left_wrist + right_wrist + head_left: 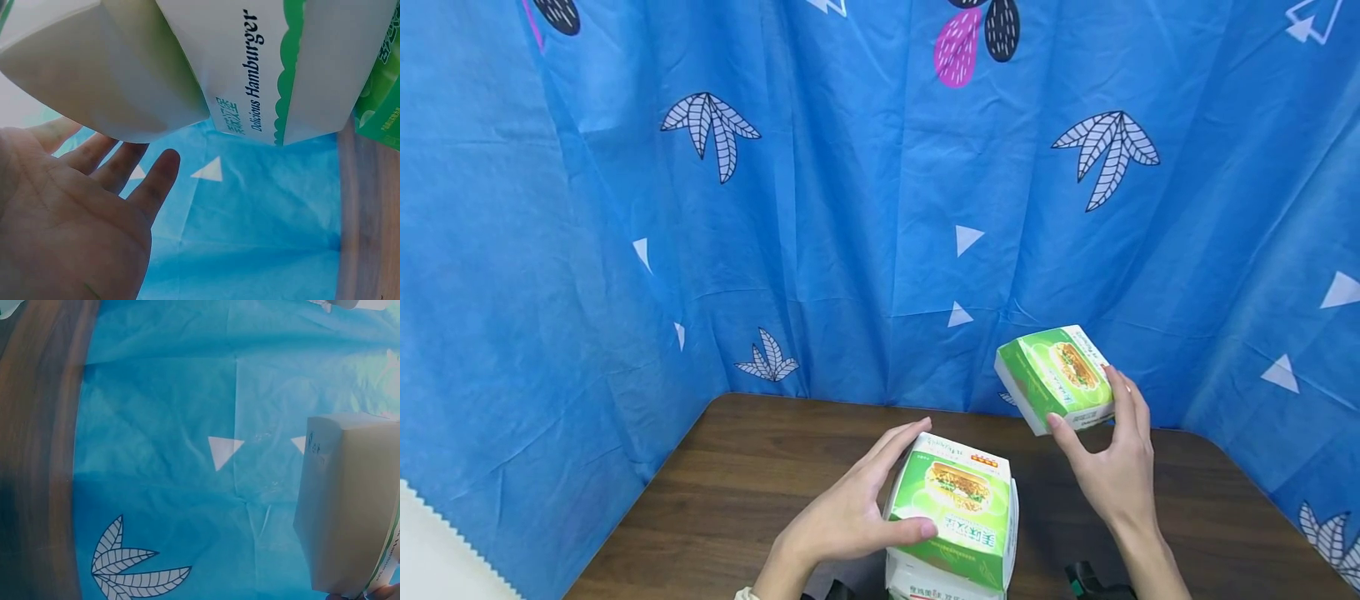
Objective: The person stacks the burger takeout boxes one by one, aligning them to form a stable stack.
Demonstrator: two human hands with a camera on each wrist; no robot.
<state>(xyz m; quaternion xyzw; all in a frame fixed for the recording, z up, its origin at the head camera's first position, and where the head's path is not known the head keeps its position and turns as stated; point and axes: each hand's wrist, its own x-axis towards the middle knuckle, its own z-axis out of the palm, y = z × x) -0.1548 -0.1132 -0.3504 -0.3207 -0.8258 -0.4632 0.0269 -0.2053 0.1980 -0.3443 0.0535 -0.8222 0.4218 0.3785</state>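
Note:
A green and white hamburger box [958, 508] is the top of a stack, with another hamburger box [936, 583] partly seen under it. My left hand [850, 512] lies at the upper box's left side, thumb over its near face and fingers along the far left edge. Those fingers look loosely extended in the left wrist view, beside a white box side [250, 69] lettered "Delicious Hamburger". Up to the right, my right hand [1116, 458] grips a second green hamburger box [1056, 375] by its near right corner, tilted above the table. Its pale side [350, 506] shows in the right wrist view.
A dark wood table [737, 475] lies beneath the stack. Blue patterned curtain [850, 208] hangs behind the table and along both sides. A white scalloped edge [445, 550] shows at the lower left.

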